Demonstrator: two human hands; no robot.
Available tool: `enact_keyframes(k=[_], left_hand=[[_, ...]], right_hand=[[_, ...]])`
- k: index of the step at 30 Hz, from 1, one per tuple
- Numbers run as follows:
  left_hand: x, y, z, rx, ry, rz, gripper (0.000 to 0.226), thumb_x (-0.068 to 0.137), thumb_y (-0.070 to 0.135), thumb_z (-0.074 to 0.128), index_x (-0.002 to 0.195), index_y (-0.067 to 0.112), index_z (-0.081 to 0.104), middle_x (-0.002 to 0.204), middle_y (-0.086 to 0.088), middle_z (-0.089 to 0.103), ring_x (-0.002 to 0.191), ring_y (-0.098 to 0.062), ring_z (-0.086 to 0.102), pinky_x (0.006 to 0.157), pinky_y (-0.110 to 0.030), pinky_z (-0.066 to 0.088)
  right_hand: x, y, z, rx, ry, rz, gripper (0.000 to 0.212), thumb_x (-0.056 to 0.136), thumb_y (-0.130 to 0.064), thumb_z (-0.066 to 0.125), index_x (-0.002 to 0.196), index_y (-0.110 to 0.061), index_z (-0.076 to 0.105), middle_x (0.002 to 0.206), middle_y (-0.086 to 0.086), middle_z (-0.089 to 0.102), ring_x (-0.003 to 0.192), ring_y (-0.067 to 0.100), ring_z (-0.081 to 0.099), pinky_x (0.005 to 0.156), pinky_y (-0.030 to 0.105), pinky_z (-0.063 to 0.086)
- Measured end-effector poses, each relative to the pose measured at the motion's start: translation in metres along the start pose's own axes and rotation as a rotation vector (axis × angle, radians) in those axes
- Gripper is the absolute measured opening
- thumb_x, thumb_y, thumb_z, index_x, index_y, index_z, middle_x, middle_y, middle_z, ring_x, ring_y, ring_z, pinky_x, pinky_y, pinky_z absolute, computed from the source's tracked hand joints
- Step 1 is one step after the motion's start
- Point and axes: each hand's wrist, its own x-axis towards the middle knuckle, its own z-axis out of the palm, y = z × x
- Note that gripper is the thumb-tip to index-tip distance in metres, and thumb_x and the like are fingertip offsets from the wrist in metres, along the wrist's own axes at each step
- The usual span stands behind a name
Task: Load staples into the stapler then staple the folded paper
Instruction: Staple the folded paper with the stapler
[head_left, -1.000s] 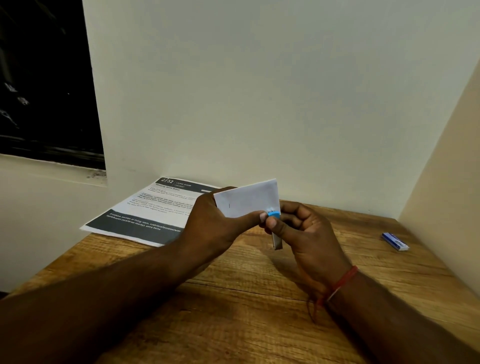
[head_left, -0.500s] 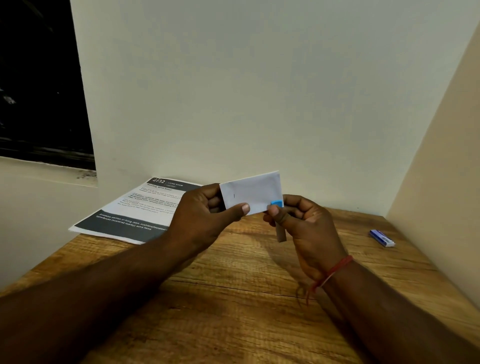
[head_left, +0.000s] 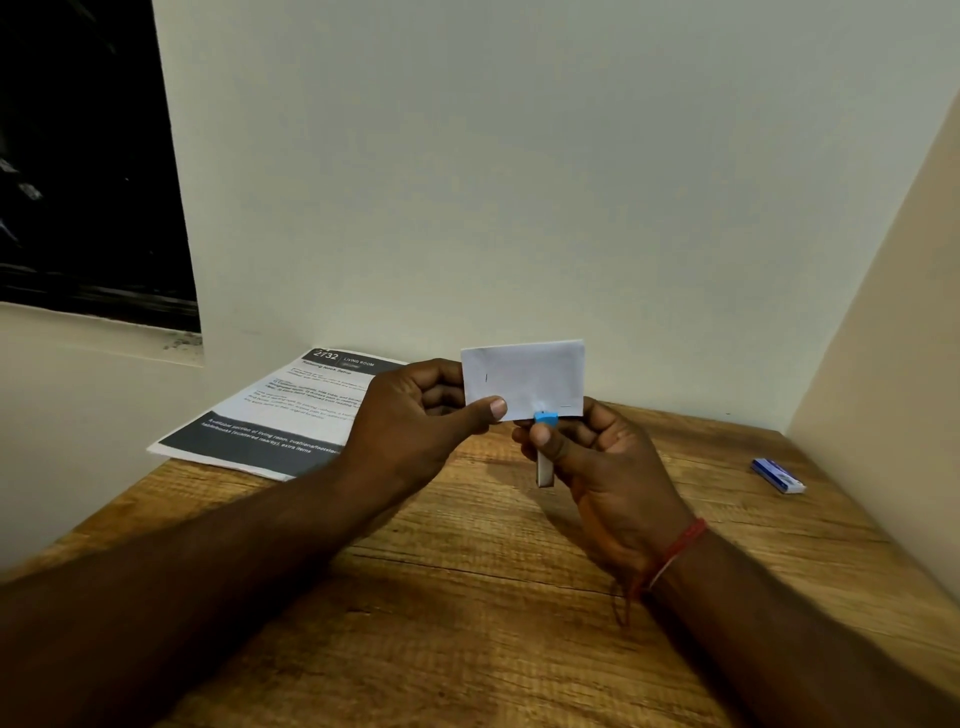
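Head view: folded paper (head_left: 522, 376) now lifted a bit higher off the counter (head_left: 467, 597), left hand (head_left: 415, 421) fingers pinching its left edge, right hand (head_left: 602, 457) fingers clamped on the stapler (head_left: 544, 441) at its bottom edge, so another staple looks imminent.

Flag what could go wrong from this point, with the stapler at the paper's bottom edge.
1. The left hand pinches the folded paper only at its lower left, in mid-air; pressing could twist it.
2. The right hand wraps most of the stapler, with the thumb just under its blue tip: possibly a pinch.
3. Two staples seem already in; another may land unevenly.
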Motion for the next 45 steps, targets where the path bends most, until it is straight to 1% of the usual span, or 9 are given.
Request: enact_keyframes(k=[6,9,16,23,29,32,34,38,45], left_hand=[[-0.001,0.002,0.002,0.005,-0.009,0.002,0.029,0.089,0.014,0.094,0.116,0.011,0.083,0.103,-0.008,0.088,0.096,-0.032,0.086,0.097,-0.056,0.069],[-0.001,0.002,0.002,0.011,-0.012,0.008,0.029,0.089,0.015,0.095,0.115,0.011,0.083,0.101,-0.008,0.088,0.094,-0.031,0.086,0.093,-0.050,0.070],[-0.001,0.003,0.004,0.024,-0.027,0.030,0.032,0.089,0.011,0.094,0.118,0.010,0.083,0.100,-0.007,0.089,0.090,-0.024,0.086,0.083,-0.032,0.068],[-0.004,0.004,0.004,0.049,-0.031,0.038,0.034,0.087,0.013,0.095,0.120,0.012,0.084,0.101,-0.002,0.089,0.090,-0.019,0.086,0.086,-0.035,0.070],[-0.003,0.002,0.001,0.043,-0.041,0.017,0.036,0.089,0.012,0.094,0.124,0.011,0.083,0.102,-0.003,0.089,0.089,-0.017,0.086,0.083,-0.031,0.068],[0.001,0.001,-0.002,-0.029,-0.013,-0.029,0.026,0.092,0.011,0.091,0.117,0.011,0.083,0.100,-0.009,0.089,0.091,-0.023,0.085,0.089,-0.043,0.071],[0.004,0.001,-0.003,-0.106,0.008,-0.075,0.022,0.095,0.009,0.088,0.117,0.009,0.082,0.101,-0.010,0.088,0.092,-0.023,0.084,0.094,-0.046,0.070],[0.006,0.002,-0.005,-0.173,0.021,-0.131,0.023,0.099,0.007,0.083,0.122,0.005,0.079,0.098,-0.007,0.088,0.092,-0.019,0.085,0.092,-0.040,0.071],[0.007,-0.001,-0.002,-0.224,-0.045,-0.227,0.056,0.095,-0.002,0.085,0.142,0.019,0.065,0.113,-0.019,0.085,0.097,-0.035,0.086,0.083,-0.044,0.072]], right_hand=[[-0.001,-0.002,0.000,0.002,0.001,-0.011,0.063,0.067,-0.029,0.092,0.126,-0.015,0.075,0.118,0.014,0.085,0.111,0.023,0.082,0.101,0.042,0.059],[-0.002,-0.004,0.000,-0.020,0.013,-0.023,0.061,0.068,-0.031,0.091,0.126,-0.016,0.075,0.116,0.013,0.086,0.109,0.022,0.083,0.094,0.040,0.059],[0.002,-0.007,-0.004,-0.139,0.046,-0.062,0.047,0.075,-0.029,0.088,0.120,-0.017,0.077,0.110,0.013,0.087,0.106,0.026,0.084,0.101,0.047,0.064],[0.003,-0.013,-0.004,-0.209,0.066,-0.094,0.045,0.074,-0.030,0.087,0.115,-0.013,0.078,0.094,0.012,0.087,0.087,0.015,0.084,0.071,0.025,0.064],[0.003,-0.010,-0.003,-0.171,0.049,-0.067,0.046,0.077,-0.030,0.089,0.118,-0.011,0.080,0.101,0.020,0.085,0.089,0.022,0.082,0.081,0.033,0.067],[0.002,-0.006,-0.002,-0.131,0.034,-0.025,0.047,0.079,-0.029,0.089,0.120,-0.010,0.079,0.100,0.014,0.083,0.084,0.020,0.078,0.078,0.035,0.065],[0.003,-0.002,-0.003,-0.293,0.066,-0.037,0.038,0.082,-0.028,0.092,0.115,-0.015,0.080,0.098,0.007,0.084,0.082,0.018,0.077,0.076,0.035,0.064],[0.002,0.009,-0.008,-0.895,0.049,-0.093,0.033,0.076,-0.038,0.102,0.099,-0.033,0.080,0.094,-0.011,0.082,0.084,0.002,0.077,0.075,0.022,0.062],[-0.002,0.005,-0.008,-1.065,-0.026,-0.001,0.042,0.069,-0.045,0.104,0.103,-0.033,0.082,0.092,-0.016,0.078,0.081,-0.007,0.072,0.063,0.004,0.049]])
